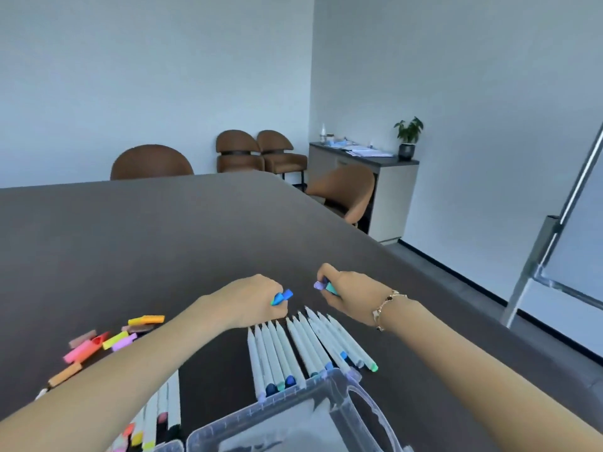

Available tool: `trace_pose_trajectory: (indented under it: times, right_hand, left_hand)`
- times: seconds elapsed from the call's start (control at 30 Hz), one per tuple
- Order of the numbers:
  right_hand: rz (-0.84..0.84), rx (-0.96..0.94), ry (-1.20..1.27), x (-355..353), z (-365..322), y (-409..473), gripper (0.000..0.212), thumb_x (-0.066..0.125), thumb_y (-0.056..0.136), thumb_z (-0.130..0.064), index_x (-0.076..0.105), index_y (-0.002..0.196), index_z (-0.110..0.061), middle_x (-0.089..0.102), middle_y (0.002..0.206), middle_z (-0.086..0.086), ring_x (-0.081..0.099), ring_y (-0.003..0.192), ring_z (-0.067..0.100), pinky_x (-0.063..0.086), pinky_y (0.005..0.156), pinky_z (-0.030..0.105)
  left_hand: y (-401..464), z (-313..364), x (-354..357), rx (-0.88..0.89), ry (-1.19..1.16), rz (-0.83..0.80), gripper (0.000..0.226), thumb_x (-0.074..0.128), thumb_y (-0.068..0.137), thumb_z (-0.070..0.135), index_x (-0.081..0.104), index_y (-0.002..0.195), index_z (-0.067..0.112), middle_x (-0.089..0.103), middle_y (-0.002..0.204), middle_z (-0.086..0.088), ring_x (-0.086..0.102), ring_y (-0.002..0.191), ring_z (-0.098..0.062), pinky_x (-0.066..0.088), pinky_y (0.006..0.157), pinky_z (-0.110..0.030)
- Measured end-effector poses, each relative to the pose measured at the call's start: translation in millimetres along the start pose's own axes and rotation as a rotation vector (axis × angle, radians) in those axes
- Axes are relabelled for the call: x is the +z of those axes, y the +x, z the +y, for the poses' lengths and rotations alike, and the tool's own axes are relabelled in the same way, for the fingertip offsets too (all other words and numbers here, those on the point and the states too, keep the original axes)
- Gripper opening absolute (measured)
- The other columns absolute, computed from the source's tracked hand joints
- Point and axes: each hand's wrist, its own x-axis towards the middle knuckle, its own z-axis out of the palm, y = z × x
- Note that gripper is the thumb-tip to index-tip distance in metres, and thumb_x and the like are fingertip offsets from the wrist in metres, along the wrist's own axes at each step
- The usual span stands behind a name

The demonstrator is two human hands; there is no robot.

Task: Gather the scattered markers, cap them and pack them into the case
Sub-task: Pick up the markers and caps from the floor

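A person's left hand (253,300) curls around blue marker caps (282,296) while the right hand (350,293) grips purple and teal caps (323,285) above a dark table (195,239). A row of uncapped markers (293,350) lies just below the hands; the clear plastic case (293,422) sits at 6 o'clock, loose coloured caps (111,340) at 9 o'clock.

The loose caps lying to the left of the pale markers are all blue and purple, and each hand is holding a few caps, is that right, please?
Not quite. The head view shows the loose caps to the left of the pale markers are warm colours: pink, yellow, orange, red and brown. The rest stands: the left hand and the right hand each hold a few caps.
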Motion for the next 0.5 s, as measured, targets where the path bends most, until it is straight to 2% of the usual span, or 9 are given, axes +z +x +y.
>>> trace_pose_trajectory:
  times: [0.17,0.3,0.37,0.5]
  right_hand:
    - [-0.114,-0.090,-0.087,42,2,67,0.023,0.033,0.101,-0.034,0.040,0.114,-0.016,0.053,0.085,0.003,0.049,0.072,0.019,0.041,0.066,0.031]
    - [-0.144,-0.146,-0.064,60,9,91,0.018,0.039,0.099,-0.029,0.040,0.114,-0.019,0.056,0.093,0.004,0.048,0.077,0.019,0.035,0.068,0.029]
    - [-0.144,-0.162,-0.035,63,13,95,0.017,0.041,0.099,-0.028,0.042,0.113,-0.019,0.059,0.101,0.005,0.051,0.083,0.021,0.039,0.072,0.030]
    - [-0.092,-0.185,-0.010,67,19,93,0.016,0.043,0.098,-0.029,0.046,0.112,-0.022,0.058,0.106,0.001,0.055,0.090,0.019,0.046,0.078,0.031]
  left_hand:
    - [33,-33,27,-0.035,-0.028,-0.003,0.030,0.043,0.095,0.037,0.041,0.073,0.016,0.040,0.076,0.002,0.039,0.064,-0.015,0.032,0.059,-0.027]
    - [47,-37,40,-0.016,-0.101,0.013,0.020,0.047,0.094,0.036,0.049,0.088,0.017,0.046,0.086,0.001,0.047,0.073,-0.015,0.038,0.066,-0.027]
    - [50,-37,46,0.013,-0.153,0.021,0.016,0.050,0.093,0.037,0.048,0.095,0.021,0.047,0.091,0.003,0.051,0.081,-0.015,0.041,0.072,-0.029]
    - [47,-38,53,0.054,-0.254,0.077,0.015,0.056,0.090,0.037,0.051,0.098,0.025,0.044,0.084,0.007,0.051,0.082,-0.015,0.040,0.067,-0.025]
